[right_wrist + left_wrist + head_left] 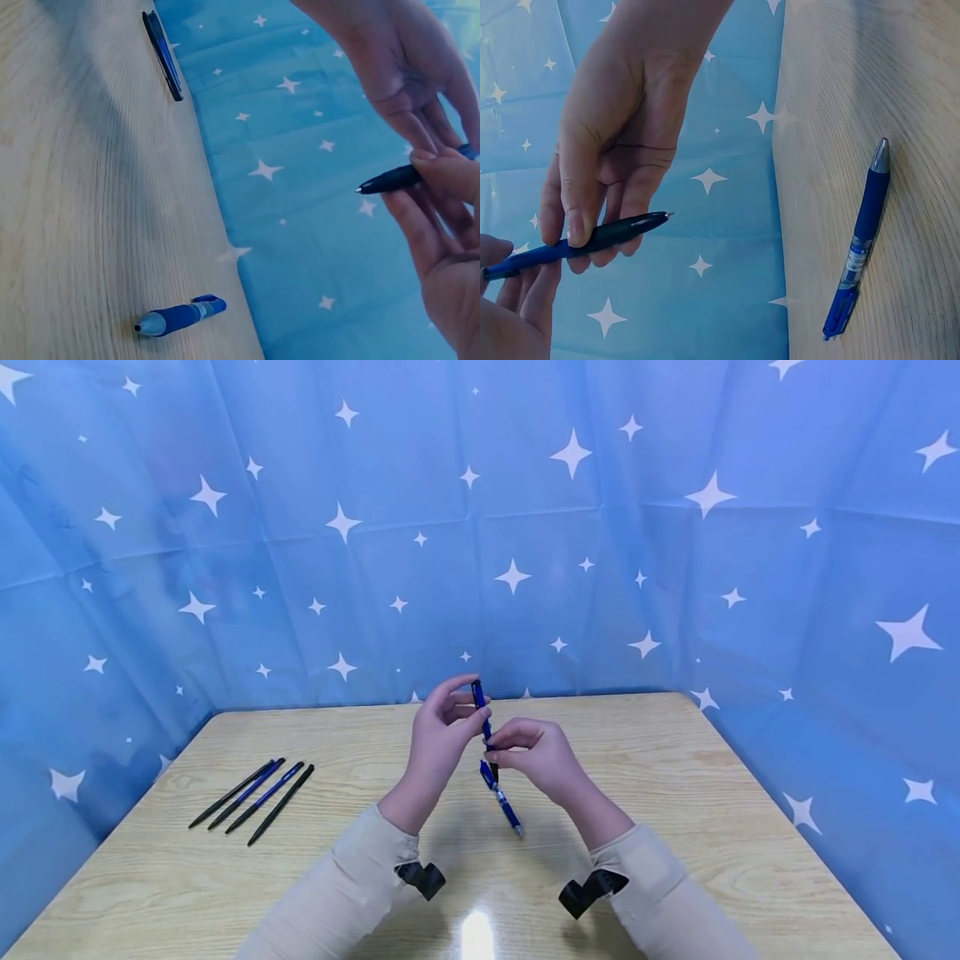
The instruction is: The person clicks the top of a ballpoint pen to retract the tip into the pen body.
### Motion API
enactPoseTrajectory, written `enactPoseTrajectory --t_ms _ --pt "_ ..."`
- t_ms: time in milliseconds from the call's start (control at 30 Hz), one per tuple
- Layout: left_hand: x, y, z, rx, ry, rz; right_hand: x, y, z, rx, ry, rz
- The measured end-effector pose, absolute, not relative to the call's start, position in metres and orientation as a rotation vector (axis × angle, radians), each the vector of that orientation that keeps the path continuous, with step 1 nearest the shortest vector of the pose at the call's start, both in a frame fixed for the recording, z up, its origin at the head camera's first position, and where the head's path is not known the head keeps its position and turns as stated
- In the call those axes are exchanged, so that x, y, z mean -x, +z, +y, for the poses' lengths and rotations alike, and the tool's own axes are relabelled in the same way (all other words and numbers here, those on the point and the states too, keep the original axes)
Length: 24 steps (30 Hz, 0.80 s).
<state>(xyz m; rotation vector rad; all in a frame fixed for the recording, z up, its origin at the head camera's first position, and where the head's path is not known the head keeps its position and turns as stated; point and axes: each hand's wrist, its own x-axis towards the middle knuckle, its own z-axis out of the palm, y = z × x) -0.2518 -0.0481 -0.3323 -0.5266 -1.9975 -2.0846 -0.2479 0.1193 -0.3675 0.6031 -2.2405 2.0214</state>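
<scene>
Between my two hands a blue ballpoint pen with a black grip (481, 697) is held up over the table, tilted, black end lowest. My left hand (442, 731) holds its upper part, the thumb on the side and the index fingertip at the top end. Lower down, my right hand (542, 756) pinches the black grip between thumb and fingers. A small metal point shows at the end of the pen (630, 229) in the left wrist view. Beneath the hands, a second blue pen (502, 799) with a clear middle and silver tip lies on the table.
Several black and blue pens (281, 803) lie side by side, slanted, on the left of the wooden table (690, 827). A blue curtain with white stars (420, 485) hangs behind the table and along both sides.
</scene>
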Motion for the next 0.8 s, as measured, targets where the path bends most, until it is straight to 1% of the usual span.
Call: enactPoseTrajectory --t_ms 400,800 --pt "0.248 -0.335 -0.053 0.755 -1.906 -1.854 0.239 -0.363 0.113 -0.729 2.083 -2.149" --pt "0.243 -0.327 -0.055 0.782 -1.887 -1.834 0.231 -0.355 0.114 -0.774 2.102 -2.159"
